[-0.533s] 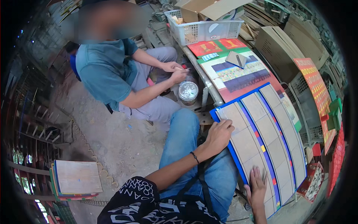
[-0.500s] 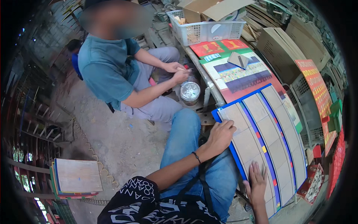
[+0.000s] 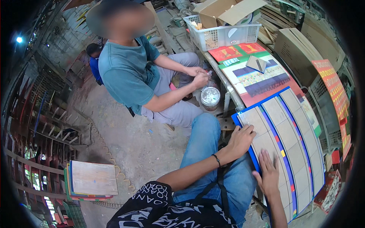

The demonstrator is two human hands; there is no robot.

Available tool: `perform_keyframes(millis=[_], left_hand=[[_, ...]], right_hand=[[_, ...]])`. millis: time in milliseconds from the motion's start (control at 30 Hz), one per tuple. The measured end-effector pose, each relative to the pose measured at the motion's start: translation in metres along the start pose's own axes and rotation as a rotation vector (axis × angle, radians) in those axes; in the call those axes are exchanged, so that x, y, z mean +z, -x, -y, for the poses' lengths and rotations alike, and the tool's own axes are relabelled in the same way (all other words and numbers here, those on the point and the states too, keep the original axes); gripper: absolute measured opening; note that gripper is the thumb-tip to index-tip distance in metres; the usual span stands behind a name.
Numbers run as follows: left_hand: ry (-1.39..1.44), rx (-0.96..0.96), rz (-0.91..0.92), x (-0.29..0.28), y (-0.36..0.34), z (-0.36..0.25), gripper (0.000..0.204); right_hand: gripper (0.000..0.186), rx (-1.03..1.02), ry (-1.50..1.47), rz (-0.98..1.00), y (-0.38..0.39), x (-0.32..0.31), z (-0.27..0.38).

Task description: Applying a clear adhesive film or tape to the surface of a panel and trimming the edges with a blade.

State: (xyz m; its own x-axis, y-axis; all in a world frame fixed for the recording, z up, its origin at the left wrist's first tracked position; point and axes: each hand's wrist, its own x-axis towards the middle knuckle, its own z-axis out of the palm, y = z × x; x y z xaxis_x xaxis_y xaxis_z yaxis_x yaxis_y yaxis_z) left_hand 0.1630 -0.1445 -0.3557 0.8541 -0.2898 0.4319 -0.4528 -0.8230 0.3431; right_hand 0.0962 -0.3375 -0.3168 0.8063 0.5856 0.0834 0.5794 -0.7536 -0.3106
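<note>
Head view: left hand (image 3: 242, 141) and right hand (image 3: 269, 173) on tiled panel (image 3: 292, 155)

Left hand: fingers bent over panel's left edge, tips on surface; thumb hidden, cannot tell if pinching. Right hand: nearer the wearer, palm down, released, fingers flat, grasping nothing. Probably set so to steady the panel; its support is hidden. Panel lies under both hands, extending to their right: 3 strips of matte beige rectangles, maybe wood, 2 purple dividers with red and yellow bits, smooth blue rim (image 3: 253, 156). Beyond left hand: flat painted board (image 3: 263, 81) carrying 1 blue-edged square (image 3: 256, 64); farther, white plastic crate (image 3: 218, 39). Up-left of left hand: round lidded container (image 3: 210, 97), shiny top. Well left of both hands: thin-board stack (image 3: 94, 178), grainy wood top, likely piled to save space.
</note>
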Motion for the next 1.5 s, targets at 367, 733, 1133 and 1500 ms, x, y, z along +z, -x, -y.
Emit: perform_keyframes(millis=[367, 733, 1133, 1500], left_hand=[[-0.031, 0.046, 0.004, -0.003, -0.004, 0.001, 0.011], [0.010, 0.050, -0.017, -0.004, -0.005, 0.000, 0.012], [-0.038, 0.045, 0.013, -0.004, 0.002, -0.009, 0.010], [-0.143, 0.073, 0.199, 0.008, -0.011, 0.002, 0.022]], right_hand=[[0.064, 0.489, 0.012, 0.187, 0.208, -0.035, 0.022], [0.071, 0.454, 0.013, 0.121, 0.177, -0.021, 0.011], [0.063, 0.004, 0.074, -0.076, -0.015, 0.011, 0.000], [0.067, 0.378, 0.079, 0.139, 0.148, -0.023, -0.010]])
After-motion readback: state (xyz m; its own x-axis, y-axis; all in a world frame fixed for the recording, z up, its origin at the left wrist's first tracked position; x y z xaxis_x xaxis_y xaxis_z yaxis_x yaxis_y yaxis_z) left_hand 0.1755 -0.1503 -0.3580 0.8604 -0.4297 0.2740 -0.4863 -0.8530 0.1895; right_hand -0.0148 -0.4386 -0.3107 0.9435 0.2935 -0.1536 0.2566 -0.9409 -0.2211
